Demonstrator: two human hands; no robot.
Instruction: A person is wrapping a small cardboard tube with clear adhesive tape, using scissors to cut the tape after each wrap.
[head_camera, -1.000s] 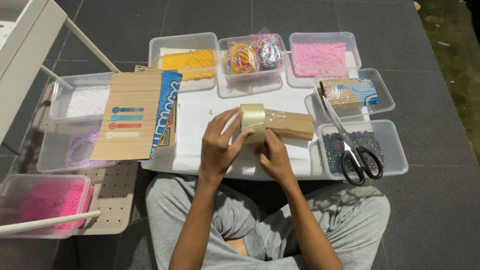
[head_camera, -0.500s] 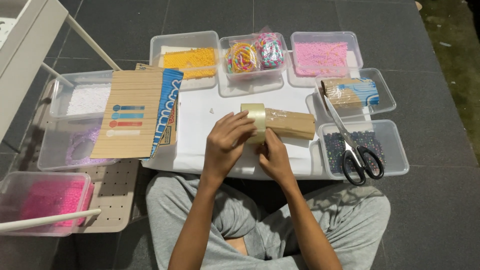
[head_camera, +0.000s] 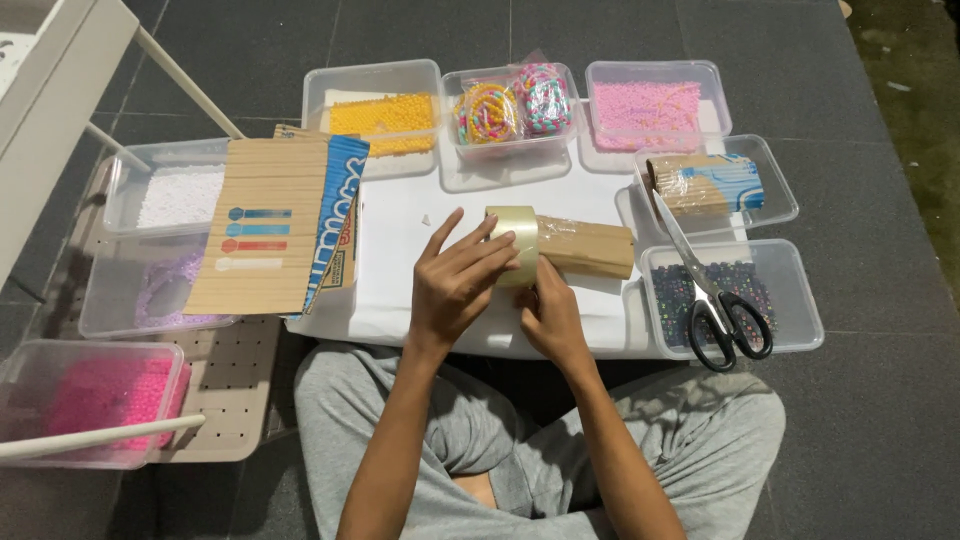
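My left hand (head_camera: 455, 285) grips a roll of clear tape (head_camera: 515, 240) with its fingers spread over the roll's front. My right hand (head_camera: 552, 318) sits just under and behind the roll, holding a bundle of flat wooden sticks (head_camera: 590, 247) that lies across a white sheet (head_camera: 400, 225). The roll touches the left end of the bundle. Both hands are above the sheet's front half, over my crossed legs.
Black-handled scissors (head_camera: 715, 300) lie across a tub of dark beads (head_camera: 790, 285). Clear tubs hold yellow beads (head_camera: 385, 115), coloured bead strings (head_camera: 510, 100), pink beads (head_camera: 645, 100), more sticks (head_camera: 700, 185), white beads (head_camera: 175, 195). A stick mat (head_camera: 260, 240) lies left; a pink-bead tub (head_camera: 95, 395) front left.
My left hand has shifted slightly right and down over the tape roll, its fingers wrapping further across it. My right hand and the stick bundle stay almost still.
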